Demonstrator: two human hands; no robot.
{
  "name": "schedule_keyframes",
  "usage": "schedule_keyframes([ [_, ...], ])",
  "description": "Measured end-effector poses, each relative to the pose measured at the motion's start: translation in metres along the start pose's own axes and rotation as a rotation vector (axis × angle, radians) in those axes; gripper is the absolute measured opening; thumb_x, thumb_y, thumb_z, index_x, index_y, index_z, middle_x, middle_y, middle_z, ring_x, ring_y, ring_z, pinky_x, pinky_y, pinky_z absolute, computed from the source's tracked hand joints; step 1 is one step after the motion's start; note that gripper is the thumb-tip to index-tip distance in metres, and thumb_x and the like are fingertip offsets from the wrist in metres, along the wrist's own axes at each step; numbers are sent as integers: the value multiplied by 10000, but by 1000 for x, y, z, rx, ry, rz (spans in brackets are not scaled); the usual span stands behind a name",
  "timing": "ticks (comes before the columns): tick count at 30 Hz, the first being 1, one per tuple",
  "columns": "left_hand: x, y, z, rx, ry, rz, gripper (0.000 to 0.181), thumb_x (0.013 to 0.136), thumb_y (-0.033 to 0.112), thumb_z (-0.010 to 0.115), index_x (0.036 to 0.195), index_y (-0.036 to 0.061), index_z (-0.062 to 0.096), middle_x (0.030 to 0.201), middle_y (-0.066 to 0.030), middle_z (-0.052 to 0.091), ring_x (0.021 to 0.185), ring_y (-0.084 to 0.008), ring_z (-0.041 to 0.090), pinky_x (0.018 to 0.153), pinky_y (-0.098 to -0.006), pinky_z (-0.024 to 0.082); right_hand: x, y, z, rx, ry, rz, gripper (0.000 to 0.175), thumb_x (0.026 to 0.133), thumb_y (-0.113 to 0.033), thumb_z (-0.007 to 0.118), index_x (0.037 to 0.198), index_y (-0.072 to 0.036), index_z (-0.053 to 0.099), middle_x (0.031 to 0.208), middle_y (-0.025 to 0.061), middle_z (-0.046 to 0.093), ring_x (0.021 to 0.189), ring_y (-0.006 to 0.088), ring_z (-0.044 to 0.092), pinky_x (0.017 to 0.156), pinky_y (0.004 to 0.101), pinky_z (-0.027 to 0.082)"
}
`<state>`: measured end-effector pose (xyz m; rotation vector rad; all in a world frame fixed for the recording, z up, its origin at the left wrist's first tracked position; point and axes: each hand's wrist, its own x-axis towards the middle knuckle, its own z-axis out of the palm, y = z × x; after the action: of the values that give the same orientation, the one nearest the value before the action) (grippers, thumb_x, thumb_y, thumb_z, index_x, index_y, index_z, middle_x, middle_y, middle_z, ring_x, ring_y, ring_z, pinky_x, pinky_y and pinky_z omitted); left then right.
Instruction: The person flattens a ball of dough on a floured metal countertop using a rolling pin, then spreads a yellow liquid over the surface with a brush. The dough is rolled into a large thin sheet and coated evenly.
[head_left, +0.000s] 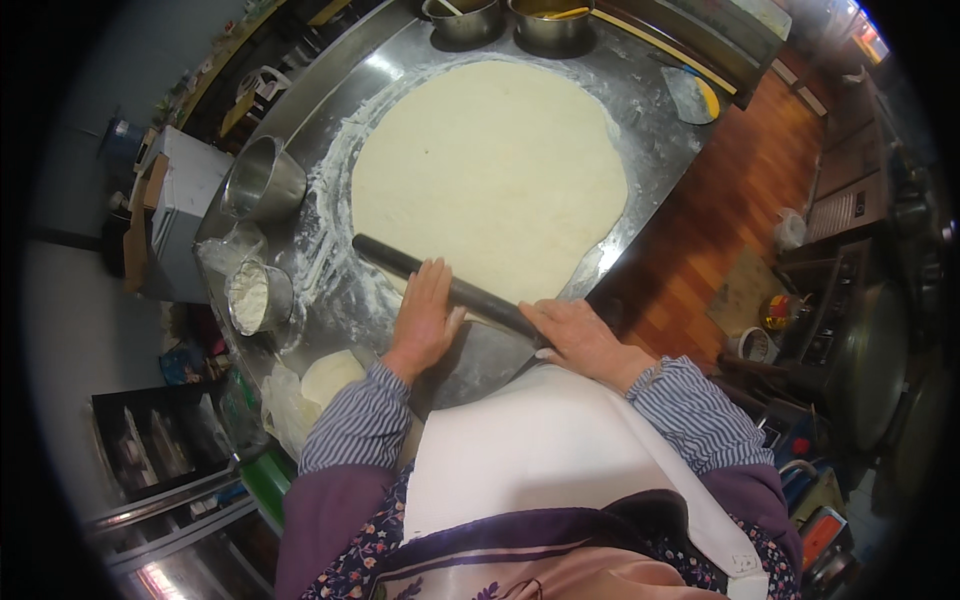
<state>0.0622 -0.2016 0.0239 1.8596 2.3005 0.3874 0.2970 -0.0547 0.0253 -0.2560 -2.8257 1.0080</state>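
A broad, thin sheet of rolled dough (491, 165) lies on a floured metal worktop (480, 360). Across the dough's near edge runs a dark rolling pin (480, 298), slanting from upper left to lower right. My left hand (427, 315) lies flat on the pin near its middle, fingers stretched out and pointing away from me. At the pin's near right end, my right hand (581, 334) rests over it with the fingers curled round. A white cloth or apron (555, 442) hangs before my body, below the pin.
A metal bowl of flour (259, 298) and a larger metal bowl (264, 178) stand at left. A pale dough lump (332, 377) sits by my left forearm. Two metal pots (551, 26) stand at the far edge. A yellow-handled scraper (691, 95) lies at far right, above the wooden floor (712, 225).
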Motion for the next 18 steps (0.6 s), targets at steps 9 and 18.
schedule_keyframes([
  [9,-44,-4,-23,17,16,-27,594,844,204,626,1355,-1,404,1404,-182,414,1336,-359,348,1130,-521,199,-12,-9,-4,24,-8,-108,601,752,-19,622,1331,-69,468,1056,160,560,923,335,561,846,409,459],
  [18,75,-8,-23,97,61,252,489,755,176,735,1175,62,512,1177,-108,539,1275,-319,430,1124,-541,214,-23,53,-61,70,102,-36,585,729,-22,670,1278,-74,475,1130,149,543,1085,331,520,917,409,437],
])
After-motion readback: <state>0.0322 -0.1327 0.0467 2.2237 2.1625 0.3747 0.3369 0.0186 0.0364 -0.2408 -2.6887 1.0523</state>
